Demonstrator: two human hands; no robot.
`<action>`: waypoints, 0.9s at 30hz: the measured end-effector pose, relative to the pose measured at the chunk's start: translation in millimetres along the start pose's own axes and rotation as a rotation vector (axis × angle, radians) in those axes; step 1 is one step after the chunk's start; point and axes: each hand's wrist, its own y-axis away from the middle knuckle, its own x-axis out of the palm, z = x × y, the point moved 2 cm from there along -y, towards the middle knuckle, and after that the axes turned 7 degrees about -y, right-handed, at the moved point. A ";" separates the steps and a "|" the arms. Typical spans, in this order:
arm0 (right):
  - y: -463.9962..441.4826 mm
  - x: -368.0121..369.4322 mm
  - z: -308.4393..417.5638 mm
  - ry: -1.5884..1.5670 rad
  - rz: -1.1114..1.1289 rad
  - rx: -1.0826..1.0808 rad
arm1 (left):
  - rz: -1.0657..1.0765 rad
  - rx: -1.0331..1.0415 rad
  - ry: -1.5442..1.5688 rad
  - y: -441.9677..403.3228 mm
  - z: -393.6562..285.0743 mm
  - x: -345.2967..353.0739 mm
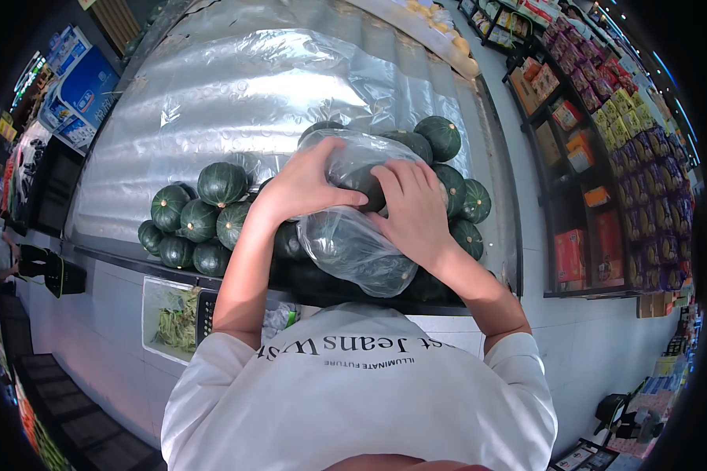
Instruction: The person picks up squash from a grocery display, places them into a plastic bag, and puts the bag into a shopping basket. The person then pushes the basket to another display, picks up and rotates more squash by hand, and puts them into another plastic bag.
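Note:
A clear plastic bag (346, 250) with dark green round pumpkins inside rests on the pile in front of me. Between my hands, near the bag's mouth, is a dark pumpkin (363, 182). My left hand (308, 182) curls over the bag from the left, its thumb reaching across to that pumpkin. From the right, my right hand (413, 206) bends its fingers over the same pumpkin, with the thumb against the bag. Loose pumpkins (221, 185) lie to the left, and others (438, 139) to the right. The hands hide part of the bag's opening.
Crinkled clear film covers the display table (236, 86), whose dark rim runs close before me. Yellow produce (440, 27) lies at the far edge. A white crate of greens (173, 318) stands low at left. Packaged goods fill a shelf (597, 180) at right.

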 end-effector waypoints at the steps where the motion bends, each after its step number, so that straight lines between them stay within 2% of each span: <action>1: -0.9 0.6 0.7 0.017 0.000 0.007 | 0.010 -0.002 0.011 -1.6 2.6 0.5; 7: -22.0 12.8 1.4 0.295 0.169 0.060 | -0.003 0.020 0.203 -8.2 28.2 9.0; 13: -32.1 9.3 -8.6 0.088 0.240 0.057 | 0.100 0.035 0.552 -5.0 47.2 14.2; 17: -29.6 2.4 -14.5 -0.122 0.131 0.094 | 0.195 0.077 0.750 -1.7 56.6 18.7; 19: -28.8 -3.4 -14.3 -0.224 0.073 0.131 | 0.165 0.074 0.783 0.7 52.8 22.0; 25: -28.5 2.2 -16.2 -0.212 0.053 0.063 | 0.065 -0.007 0.849 2.2 55.9 27.9; 27: -30.1 8.1 -8.5 -0.073 0.091 0.057 | 0.018 -0.042 0.867 3.1 56.6 32.3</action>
